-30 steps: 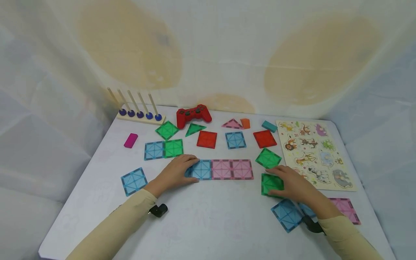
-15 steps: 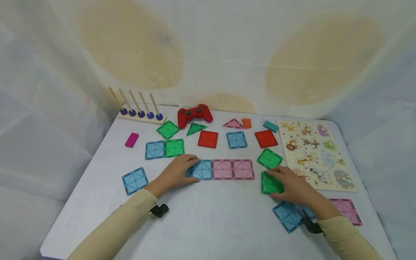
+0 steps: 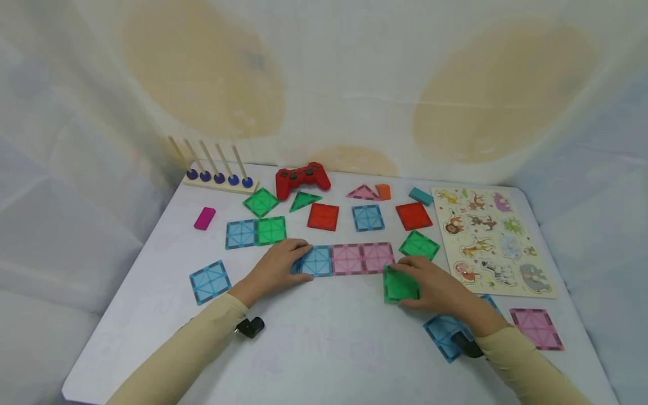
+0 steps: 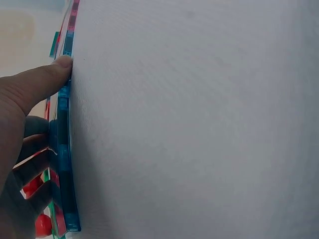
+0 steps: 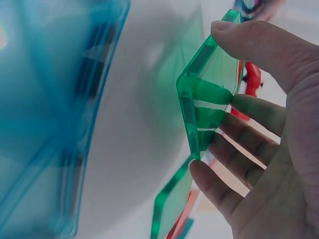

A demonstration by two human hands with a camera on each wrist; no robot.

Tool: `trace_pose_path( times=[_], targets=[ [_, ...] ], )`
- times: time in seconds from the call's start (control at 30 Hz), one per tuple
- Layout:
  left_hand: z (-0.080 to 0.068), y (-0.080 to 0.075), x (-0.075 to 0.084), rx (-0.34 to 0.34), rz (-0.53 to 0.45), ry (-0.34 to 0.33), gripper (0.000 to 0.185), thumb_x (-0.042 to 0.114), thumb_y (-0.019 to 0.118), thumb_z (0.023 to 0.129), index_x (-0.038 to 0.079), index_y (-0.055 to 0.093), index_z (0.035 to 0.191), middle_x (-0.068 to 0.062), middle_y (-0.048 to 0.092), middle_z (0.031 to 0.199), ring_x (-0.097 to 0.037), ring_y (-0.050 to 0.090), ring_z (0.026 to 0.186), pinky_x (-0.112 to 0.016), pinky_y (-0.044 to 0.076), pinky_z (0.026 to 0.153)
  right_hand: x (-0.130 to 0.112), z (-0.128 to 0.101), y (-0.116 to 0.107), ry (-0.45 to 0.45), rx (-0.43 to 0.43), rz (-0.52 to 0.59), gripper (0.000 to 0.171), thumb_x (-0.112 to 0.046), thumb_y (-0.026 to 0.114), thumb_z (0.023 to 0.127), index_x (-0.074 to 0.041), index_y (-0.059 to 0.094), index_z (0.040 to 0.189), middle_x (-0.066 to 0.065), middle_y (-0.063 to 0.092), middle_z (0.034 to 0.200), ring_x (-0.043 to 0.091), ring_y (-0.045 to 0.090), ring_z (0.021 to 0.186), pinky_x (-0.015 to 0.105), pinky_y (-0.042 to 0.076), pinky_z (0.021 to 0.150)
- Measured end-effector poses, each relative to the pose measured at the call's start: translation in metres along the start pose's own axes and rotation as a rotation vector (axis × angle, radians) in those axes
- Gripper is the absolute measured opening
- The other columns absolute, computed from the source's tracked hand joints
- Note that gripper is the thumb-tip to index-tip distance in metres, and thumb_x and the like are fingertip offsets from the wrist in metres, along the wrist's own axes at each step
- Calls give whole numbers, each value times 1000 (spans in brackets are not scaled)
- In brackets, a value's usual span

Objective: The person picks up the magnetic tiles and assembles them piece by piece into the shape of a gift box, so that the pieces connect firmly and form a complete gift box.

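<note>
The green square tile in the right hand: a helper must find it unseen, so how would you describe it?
On the white table, find the row of one blue and two pink tiles. At its right end the right hand holds the green square tile; the other green squares lie untouched.

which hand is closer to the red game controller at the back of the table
Left. The left hand rests on the blue tile, almost straight in front of the red game controller. The right hand grips a green tile, farther right and nearer the person.
</note>
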State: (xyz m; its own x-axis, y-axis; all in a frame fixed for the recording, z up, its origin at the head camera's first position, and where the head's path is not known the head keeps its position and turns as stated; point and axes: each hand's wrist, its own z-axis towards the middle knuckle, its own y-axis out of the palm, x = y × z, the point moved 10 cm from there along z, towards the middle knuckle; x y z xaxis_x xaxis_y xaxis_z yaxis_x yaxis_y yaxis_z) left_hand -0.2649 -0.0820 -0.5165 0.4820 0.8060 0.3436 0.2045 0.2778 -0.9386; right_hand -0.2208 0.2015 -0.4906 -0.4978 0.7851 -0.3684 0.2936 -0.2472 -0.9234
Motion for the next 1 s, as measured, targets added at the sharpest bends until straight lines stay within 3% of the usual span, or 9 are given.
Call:
trace_pose_path(
  times=[0.23,0.6,1.0],
  targets=[
    [2,0,-1,5,-3,3,78,51,77,87,16,51,151,-4,51,149,-25,43,139,-46,42,113,-21,10,9,-65,-23,-37,77,-37,87,80,-13,55,147,11,54,139,33,49,130,50,53,100],
    [1,0,-1,10,-12,11,78,50,78,87,15,51,151,-5,51,149,-25,43,139,-47,41,113,-30,14,23,-59,-62,-70,77,-41,85,81,-15,55,147,7,54,138,31,51,130,51,49,104],
    [1,-1,0,19,-23,25,77,49,79,87,14,52,151,-5,51,149,-26,43,139,-47,41,114,-31,15,20,-71,-4,-88,76,-39,87,80,-15,57,145,7,55,134,27,52,123,48,52,101]
  ],
)
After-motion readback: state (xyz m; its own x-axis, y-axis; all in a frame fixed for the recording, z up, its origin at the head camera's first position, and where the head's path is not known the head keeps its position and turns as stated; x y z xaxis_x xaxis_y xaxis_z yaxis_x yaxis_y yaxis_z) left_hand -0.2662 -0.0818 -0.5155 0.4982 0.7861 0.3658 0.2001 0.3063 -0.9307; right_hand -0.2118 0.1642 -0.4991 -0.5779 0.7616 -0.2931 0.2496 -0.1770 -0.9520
